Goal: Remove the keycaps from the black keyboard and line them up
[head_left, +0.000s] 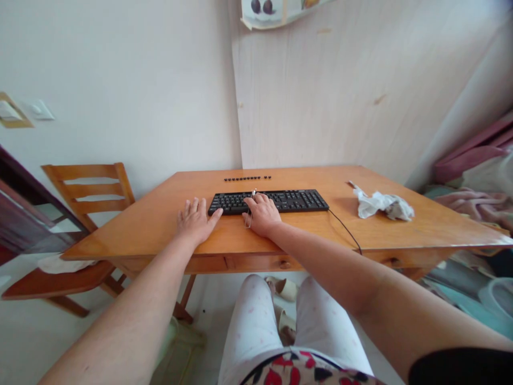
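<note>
A black keyboard [298,200] lies on the wooden table in front of me. My left hand [196,220] rests flat on the table at its left end, fingers spread, the thumb by the keyboard's front left corner. My right hand [262,214] is over the left-middle part of the keyboard, its fingers closed on a thin wire keycap puller [248,220]. One end of the puller points up at the keys, and the wire loop hangs toward me. The hand covers some keys. Behind the keyboard, several small black keycaps [242,178] stand in a row.
On the right of the wooden table [312,230] lies a crumpled white plastic bag [380,205]. The keyboard's cable [345,229] runs over the front edge. A wooden chair [96,190] stands at the left, and a wall rises behind the table.
</note>
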`<state>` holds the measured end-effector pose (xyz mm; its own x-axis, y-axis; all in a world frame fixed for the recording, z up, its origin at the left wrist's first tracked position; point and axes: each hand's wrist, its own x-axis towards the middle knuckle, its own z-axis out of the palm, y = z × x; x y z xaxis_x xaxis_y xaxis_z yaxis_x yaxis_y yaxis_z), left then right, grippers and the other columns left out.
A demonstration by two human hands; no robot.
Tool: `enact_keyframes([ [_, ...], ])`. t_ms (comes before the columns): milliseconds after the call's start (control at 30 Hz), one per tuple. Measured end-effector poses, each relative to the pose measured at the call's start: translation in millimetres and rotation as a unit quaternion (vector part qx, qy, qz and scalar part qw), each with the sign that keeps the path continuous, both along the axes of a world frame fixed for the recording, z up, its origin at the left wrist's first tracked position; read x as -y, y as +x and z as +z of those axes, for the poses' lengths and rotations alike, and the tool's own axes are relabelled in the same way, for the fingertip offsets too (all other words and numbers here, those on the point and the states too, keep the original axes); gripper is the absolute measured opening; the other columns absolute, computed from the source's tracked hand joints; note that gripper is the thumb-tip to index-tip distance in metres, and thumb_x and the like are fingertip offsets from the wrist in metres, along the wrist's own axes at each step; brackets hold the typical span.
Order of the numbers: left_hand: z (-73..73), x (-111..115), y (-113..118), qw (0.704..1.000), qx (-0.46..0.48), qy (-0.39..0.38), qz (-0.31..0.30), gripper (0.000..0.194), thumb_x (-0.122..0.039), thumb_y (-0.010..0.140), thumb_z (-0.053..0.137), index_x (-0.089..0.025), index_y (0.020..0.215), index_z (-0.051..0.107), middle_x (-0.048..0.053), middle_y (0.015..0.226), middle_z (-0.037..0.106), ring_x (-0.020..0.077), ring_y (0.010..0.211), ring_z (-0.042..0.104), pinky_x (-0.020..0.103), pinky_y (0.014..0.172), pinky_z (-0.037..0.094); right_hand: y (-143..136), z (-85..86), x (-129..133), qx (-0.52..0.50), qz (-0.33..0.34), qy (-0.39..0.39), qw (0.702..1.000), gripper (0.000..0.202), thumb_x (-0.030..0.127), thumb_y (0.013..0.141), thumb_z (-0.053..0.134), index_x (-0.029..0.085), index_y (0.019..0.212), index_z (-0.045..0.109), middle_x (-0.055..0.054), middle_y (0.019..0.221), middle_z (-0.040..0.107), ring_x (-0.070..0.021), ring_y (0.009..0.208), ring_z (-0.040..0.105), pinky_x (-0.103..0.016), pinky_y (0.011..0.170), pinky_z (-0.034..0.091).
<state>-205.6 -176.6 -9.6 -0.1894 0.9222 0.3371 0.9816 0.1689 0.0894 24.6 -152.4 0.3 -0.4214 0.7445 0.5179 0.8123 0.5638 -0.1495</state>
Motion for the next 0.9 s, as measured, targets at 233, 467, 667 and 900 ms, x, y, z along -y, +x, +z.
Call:
enact_keyframes([
  [233,1.3,-0.6,0.7,1.000,-0.010,0.001,0.003,0.089,-0.073,0.085,0.015,-0.013,0.149,0.028,0.014,0.156,0.023,0.0345,0.144,0.016,0.052,0.112,0.022,0.6,-0.2,-1.0,0.004,-0.001,-0.001,1.000,0.046,0.041,0.087,0.055,0.022,0.128,0.053,-0.013,0.127,0.051,-0.0291,0.126,0.034,-0.043,0.100,0.033],
  [467,3.4,-0.1,2.5,1.000,0.002,0.006,0.003,0.090,-0.074,0.084,0.017,-0.012,0.148,0.029,0.015,0.156,0.024,0.0354,0.143,0.017,0.053,0.112,0.022,1.1,0.2,-1.3,0.008,-0.002,-0.005,1.000,0.046,0.041,0.087,0.055,0.022,0.128,0.052,-0.013,0.127,0.051,-0.0289,0.125,0.035,-0.043,0.100,0.033],
  [667,5.5,2.2,5.1,1.000,0.006,0.016,-0.003,0.088,-0.072,0.085,0.018,-0.010,0.147,0.031,0.017,0.155,0.026,0.0357,0.143,0.019,0.053,0.112,0.022,1.1,-0.5,-2.5,0.010,-0.005,-0.008,1.000,0.045,0.041,0.086,0.055,0.022,0.127,0.053,-0.013,0.127,0.051,-0.0293,0.125,0.036,-0.043,0.100,0.033],
  [900,4.5,3.7,5.1,1.000,0.007,0.026,-0.007,0.087,-0.071,0.086,0.018,-0.011,0.147,0.031,0.016,0.154,0.027,0.0350,0.143,0.019,0.052,0.112,0.022,1.1,-0.8,-2.3,0.010,-0.011,-0.006,1.000,0.046,0.042,0.086,0.055,0.023,0.127,0.053,-0.013,0.130,0.050,-0.0291,0.125,0.036,-0.043,0.099,0.034],
])
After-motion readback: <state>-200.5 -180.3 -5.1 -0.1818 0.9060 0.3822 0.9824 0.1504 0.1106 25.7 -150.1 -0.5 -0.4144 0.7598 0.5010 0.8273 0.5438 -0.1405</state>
